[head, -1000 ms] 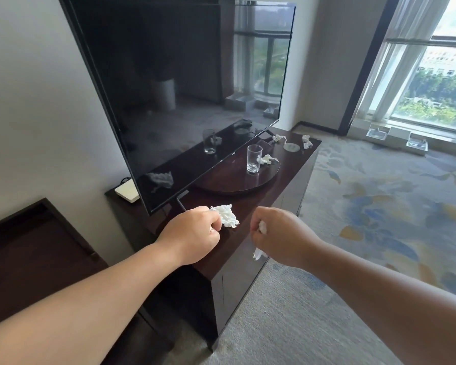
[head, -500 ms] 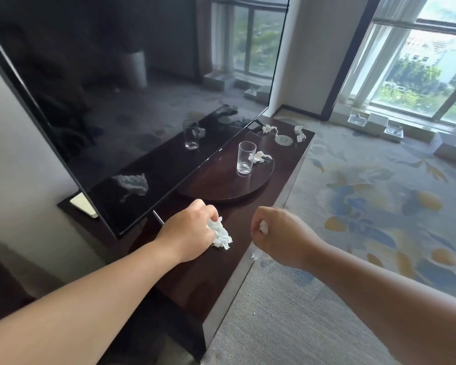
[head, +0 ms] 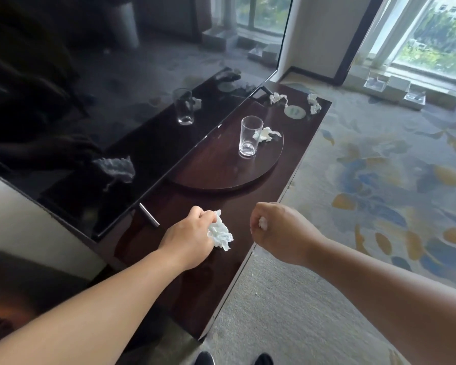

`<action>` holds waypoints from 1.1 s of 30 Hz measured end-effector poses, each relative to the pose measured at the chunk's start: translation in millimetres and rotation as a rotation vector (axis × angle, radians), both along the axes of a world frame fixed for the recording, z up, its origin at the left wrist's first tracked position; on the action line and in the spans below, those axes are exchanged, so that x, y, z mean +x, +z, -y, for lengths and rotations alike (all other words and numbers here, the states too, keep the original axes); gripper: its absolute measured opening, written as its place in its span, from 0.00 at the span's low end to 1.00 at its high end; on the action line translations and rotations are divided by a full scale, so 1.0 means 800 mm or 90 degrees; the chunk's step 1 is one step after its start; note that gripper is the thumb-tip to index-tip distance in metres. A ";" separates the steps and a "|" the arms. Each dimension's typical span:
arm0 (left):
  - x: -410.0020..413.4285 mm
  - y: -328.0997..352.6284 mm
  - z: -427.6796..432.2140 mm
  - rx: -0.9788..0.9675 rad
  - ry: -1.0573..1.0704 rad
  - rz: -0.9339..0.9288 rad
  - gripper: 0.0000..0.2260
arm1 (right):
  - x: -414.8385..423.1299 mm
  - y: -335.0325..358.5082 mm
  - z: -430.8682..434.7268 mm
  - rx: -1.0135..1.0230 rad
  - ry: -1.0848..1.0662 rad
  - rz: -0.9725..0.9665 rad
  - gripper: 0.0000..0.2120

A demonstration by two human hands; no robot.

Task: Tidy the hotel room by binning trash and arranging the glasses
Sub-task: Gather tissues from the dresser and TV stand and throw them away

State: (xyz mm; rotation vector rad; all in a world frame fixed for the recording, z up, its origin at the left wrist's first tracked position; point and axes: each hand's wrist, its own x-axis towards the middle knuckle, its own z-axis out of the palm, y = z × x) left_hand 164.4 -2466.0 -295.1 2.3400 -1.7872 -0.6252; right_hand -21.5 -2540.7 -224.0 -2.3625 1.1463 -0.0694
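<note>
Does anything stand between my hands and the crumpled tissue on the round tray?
Yes: the glass stands on the tray directly before that tissue, on its left side, partly covering it. Nothing else visible.

A dark wooden cabinet (head: pixel 216 280) stands on patterned carpet (head: pixel 379 180). On its top lies a round tray (head: pixel 216 175), partly hidden behind the TV (head: pixel 116 101), and the tray carries a glass (head: pixel 250 137) and a tray tissue (head: pixel 266 133). At the far end lie a coaster (head: pixel 294 111), a corner tissue (head: pixel 275 97) and an edge tissue (head: pixel 313 103). A near tissue (head: pixel 220 231) rests by the TV foot (head: pixel 148 214).
</note>
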 end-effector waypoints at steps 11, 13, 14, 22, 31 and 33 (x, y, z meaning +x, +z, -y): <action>-0.011 -0.067 0.037 0.101 -0.009 0.054 0.26 | 0.008 -0.060 0.043 0.062 0.036 -0.025 0.04; -0.010 -0.078 0.039 0.123 -0.014 0.058 0.25 | 0.008 -0.066 0.048 0.068 0.039 -0.024 0.04; -0.010 -0.082 0.039 0.135 -0.015 0.058 0.24 | 0.007 -0.068 0.051 0.069 0.040 -0.022 0.04; -0.014 -0.098 0.044 0.154 -0.008 0.101 0.18 | -0.001 -0.078 0.063 0.075 0.040 -0.021 0.04; -0.027 -0.058 0.061 0.070 -0.013 0.059 0.12 | -0.010 -0.053 0.072 0.065 0.031 -0.003 0.04; -0.033 -0.039 0.068 0.040 -0.010 0.033 0.15 | -0.016 -0.039 0.075 0.052 0.025 0.006 0.04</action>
